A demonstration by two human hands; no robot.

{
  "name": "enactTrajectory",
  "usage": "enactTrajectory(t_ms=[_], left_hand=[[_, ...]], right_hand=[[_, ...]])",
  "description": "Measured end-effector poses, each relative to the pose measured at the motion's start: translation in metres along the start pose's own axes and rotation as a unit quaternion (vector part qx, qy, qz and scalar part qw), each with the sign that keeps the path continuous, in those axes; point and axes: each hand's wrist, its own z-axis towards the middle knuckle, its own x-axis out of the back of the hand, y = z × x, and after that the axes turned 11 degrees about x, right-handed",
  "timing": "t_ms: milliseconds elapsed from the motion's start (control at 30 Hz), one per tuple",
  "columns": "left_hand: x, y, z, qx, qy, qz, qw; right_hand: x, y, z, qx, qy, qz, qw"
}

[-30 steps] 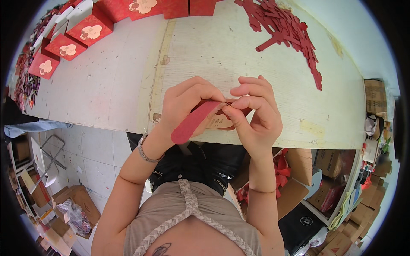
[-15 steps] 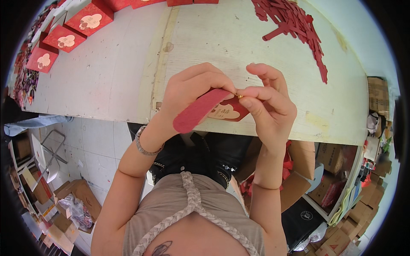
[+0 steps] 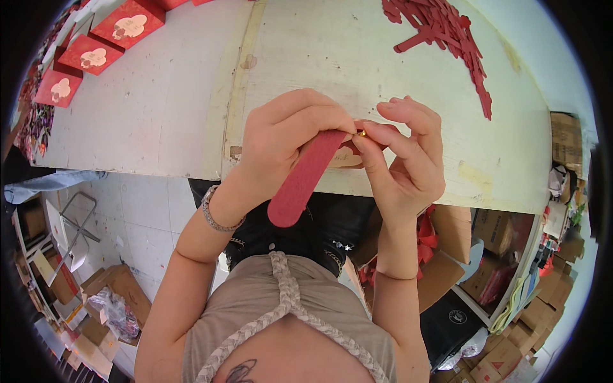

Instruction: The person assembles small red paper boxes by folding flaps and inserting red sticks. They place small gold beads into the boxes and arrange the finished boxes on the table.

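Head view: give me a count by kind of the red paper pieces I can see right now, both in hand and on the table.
Red strip held in the left hand: 1
Red cards with a pale emblem, top left of the table: 3 fully seen
Heap of loose red strips, top right: 1, too tangled to count singly
Total: 5

The right hand pinches a small gold piece.

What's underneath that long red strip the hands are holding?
Under the red strip, held by the left hand and right hand, a pale-and-red card piece peeks out over the white table. Fingers and strip cover most of it.
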Motion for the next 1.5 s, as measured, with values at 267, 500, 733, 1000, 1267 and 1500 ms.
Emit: enactTrajectory(t_ms=[267, 500, 733, 1000, 1267, 1500], left_hand=[[-0.007, -0.004, 0.004, -0.073, 0.058, 0.008, 0.996], [-0.008, -0.003, 0.004, -0.051, 0.064, 0.0, 0.997], [0.002, -0.002, 0.005, -0.023, 0.002, 0.012, 1.0], [-0.001, -0.007, -0.001, 0.001, -0.002, -0.04, 0.999], [-0.001, -0.009, -0.003, -0.035, -0.011, -0.044, 0.998], [0.001, -0.016, -0.004, -0.046, -0.047, -0.068, 0.995]], right_hand=[[-0.003, 0.0, -0.002, 0.014, 0.037, 0.017, 0.999], [-0.005, 0.002, -0.007, 0.012, 0.047, 0.012, 0.999], [0.012, -0.019, -0.009, -0.025, 0.005, -0.035, 0.999], [0.006, -0.024, -0.014, 0.018, -0.024, -0.115, 0.993], [-0.001, -0.03, -0.018, 0.042, -0.01, -0.166, 0.985], [-0.009, -0.03, -0.027, 0.057, 0.03, -0.176, 0.982]])
